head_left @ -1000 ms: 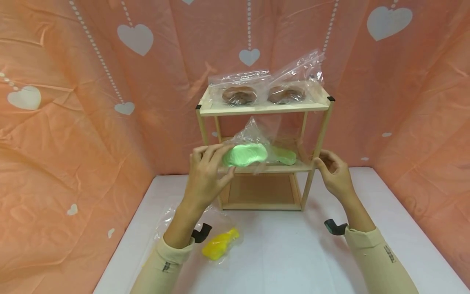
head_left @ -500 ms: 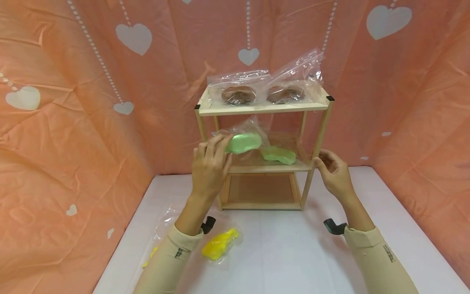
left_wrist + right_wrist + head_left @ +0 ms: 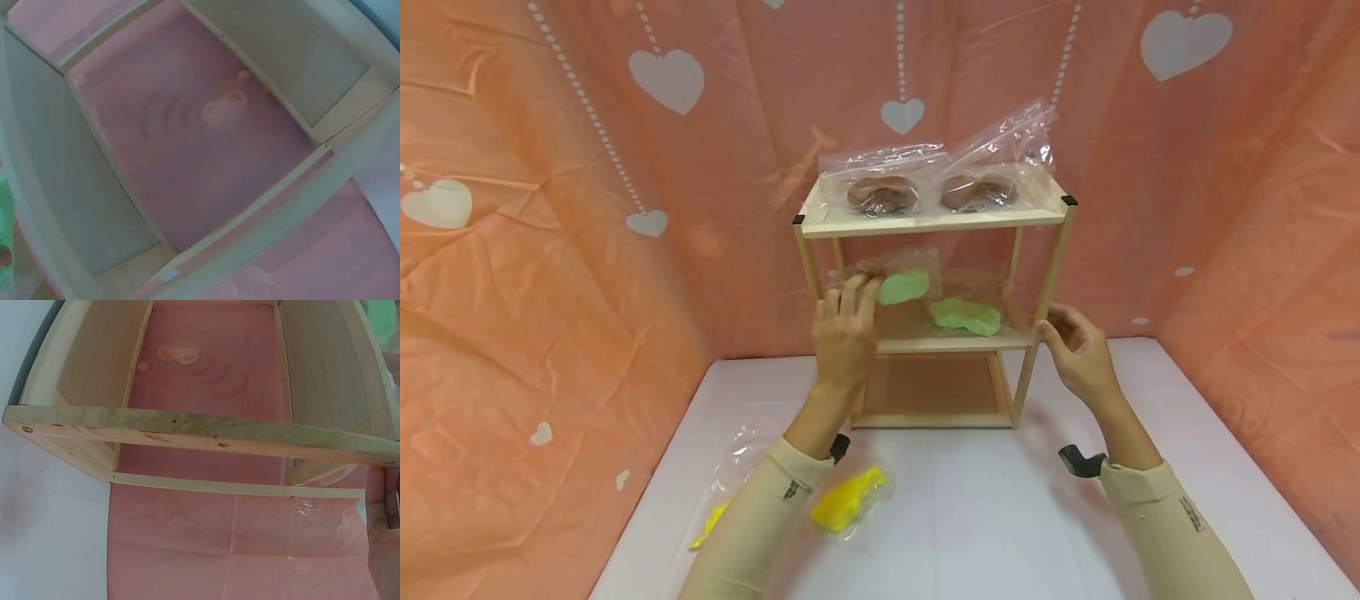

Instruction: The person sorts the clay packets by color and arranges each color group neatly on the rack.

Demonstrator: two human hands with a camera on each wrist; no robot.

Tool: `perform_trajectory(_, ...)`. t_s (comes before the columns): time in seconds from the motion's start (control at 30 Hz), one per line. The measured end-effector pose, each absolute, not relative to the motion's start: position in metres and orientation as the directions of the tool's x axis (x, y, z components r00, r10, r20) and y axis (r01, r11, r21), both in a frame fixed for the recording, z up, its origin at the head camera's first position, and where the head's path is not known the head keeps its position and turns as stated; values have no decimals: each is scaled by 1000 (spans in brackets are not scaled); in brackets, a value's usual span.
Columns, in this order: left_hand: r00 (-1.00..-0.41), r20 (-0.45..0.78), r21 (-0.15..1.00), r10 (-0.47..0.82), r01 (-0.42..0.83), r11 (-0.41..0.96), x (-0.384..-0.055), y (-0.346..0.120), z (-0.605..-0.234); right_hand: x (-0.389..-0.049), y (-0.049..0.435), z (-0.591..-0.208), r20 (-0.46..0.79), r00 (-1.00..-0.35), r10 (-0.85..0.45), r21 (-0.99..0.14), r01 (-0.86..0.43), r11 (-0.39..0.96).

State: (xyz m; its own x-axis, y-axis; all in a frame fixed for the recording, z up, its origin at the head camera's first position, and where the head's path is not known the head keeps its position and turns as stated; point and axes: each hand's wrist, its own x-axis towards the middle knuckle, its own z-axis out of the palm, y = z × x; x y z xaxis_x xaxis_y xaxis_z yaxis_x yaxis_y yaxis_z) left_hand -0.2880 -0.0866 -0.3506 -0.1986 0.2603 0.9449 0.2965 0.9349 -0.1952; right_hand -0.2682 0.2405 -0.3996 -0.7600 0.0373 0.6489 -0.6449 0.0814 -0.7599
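My left hand (image 3: 846, 337) holds a clear-bagged, pale-green oblong (image 3: 903, 287); my right hand (image 3: 1077, 350) grips the pale wooden rack (image 3: 932, 224); loose plastic (image 3: 930, 260) could snag.

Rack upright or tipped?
Upright: in the head view, the rack stands on the white surface, its top shelf roughly level, bagged brown pieces resting on it.

Beige sleeves (image 3: 1172, 537) with small dark marks (image 3: 1191, 514) behind the cuffs (image 3: 1131, 479) — and black pieces (image 3: 1081, 461) jutting out beside them.

Left fingers (image 3: 868, 300) hold a bagged green item (image 3: 904, 287) above the middle shelf (image 3: 925, 344); right fingers (image 3: 1072, 316) grip the wooden rack (image 3: 1052, 265)
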Motion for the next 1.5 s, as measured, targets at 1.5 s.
perform_trajectory(1.5, -744, 618, 192, 253, 455, 870, -268, -102, -361, -267, 239, -399, 643, -764, 45, -765, -639, 77)
